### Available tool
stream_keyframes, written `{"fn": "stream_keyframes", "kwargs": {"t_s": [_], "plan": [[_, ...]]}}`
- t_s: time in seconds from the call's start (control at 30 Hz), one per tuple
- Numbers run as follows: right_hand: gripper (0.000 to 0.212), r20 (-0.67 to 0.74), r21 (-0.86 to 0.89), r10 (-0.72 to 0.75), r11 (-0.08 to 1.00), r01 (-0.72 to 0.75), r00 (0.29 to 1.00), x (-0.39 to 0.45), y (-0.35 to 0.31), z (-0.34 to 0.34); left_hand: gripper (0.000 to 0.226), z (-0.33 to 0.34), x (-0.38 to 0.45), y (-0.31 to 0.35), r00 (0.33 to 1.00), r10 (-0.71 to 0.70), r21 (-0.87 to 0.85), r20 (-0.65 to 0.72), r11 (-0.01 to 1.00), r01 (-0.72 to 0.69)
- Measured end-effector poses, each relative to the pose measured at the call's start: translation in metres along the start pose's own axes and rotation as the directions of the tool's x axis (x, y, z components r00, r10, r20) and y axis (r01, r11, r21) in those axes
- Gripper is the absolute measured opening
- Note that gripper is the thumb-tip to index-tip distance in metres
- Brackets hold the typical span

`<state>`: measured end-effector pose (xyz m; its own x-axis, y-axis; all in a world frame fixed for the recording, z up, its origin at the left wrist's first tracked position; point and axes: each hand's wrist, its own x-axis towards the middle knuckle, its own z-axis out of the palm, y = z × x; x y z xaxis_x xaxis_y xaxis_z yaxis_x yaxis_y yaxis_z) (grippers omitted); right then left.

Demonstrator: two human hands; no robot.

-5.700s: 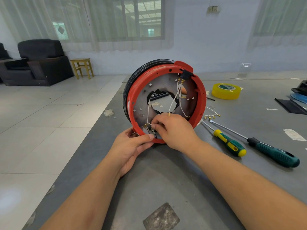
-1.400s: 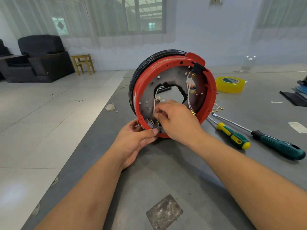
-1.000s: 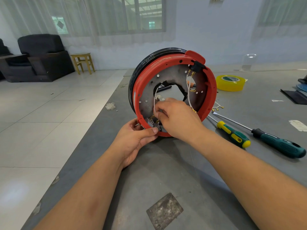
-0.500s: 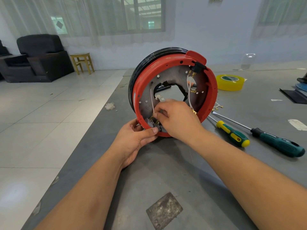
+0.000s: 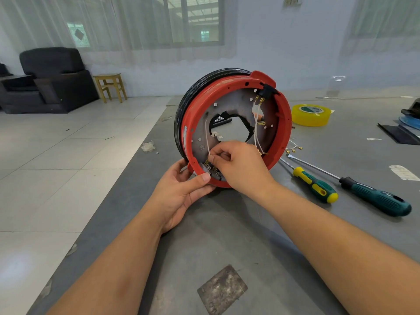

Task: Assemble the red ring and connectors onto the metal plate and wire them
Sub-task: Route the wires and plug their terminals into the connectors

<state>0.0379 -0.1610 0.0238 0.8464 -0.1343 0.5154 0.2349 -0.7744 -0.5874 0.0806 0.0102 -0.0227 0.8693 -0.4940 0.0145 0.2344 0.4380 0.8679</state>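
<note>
- Left hand (image 5: 181, 189) grips the red ring (image 5: 285, 123) at its bottom rim, thumb on front.
- Right hand (image 5: 238, 167), just above, pinches a white wire (image 5: 206, 139) by the connector (image 5: 210, 170).

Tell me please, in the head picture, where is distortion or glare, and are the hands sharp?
Head view: wide-angle bending curves the table edge; soft daylight glare whitens the curtained window; left hand, right hand and red ring are sharp.

On the grey worktop (image 5: 227, 235) the red ring (image 5: 285, 123) stands on edge around the metal plate (image 5: 229, 103). The left hand (image 5: 181, 192) grips its lower rim, thumb on top. The right hand (image 5: 238, 164) pinches a white wire (image 5: 206, 137) just above the bottom connector (image 5: 210, 170). Two screwdrivers (image 5: 318, 185) lie to the right.
</note>
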Motion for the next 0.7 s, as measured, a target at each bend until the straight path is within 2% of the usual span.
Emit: {"fn": "stream_keyframes", "kwargs": {"t_s": [0.2,0.43,0.7], "plan": [[0.009,0.064,0.115,0.089,0.989,-0.096,0.994,0.0045,0.0048,-0.0077,0.079,0.0045,-0.0003,-0.0020,0.997,0.068,0.105,-0.042,0.992,-0.064],[0.008,0.115,0.170,0.133,0.974,-0.151,0.984,0.0076,0.0065,-0.0091,0.094,0.0072,-0.0011,-0.0038,0.987,0.114,0.242,-0.115,0.967,-0.083],[0.007,0.163,0.195,0.159,0.962,-0.189,0.974,0.0081,0.0049,-0.0102,0.088,0.0086,-0.0031,-0.0027,0.987,0.111,0.252,-0.116,0.965,-0.079]]}}
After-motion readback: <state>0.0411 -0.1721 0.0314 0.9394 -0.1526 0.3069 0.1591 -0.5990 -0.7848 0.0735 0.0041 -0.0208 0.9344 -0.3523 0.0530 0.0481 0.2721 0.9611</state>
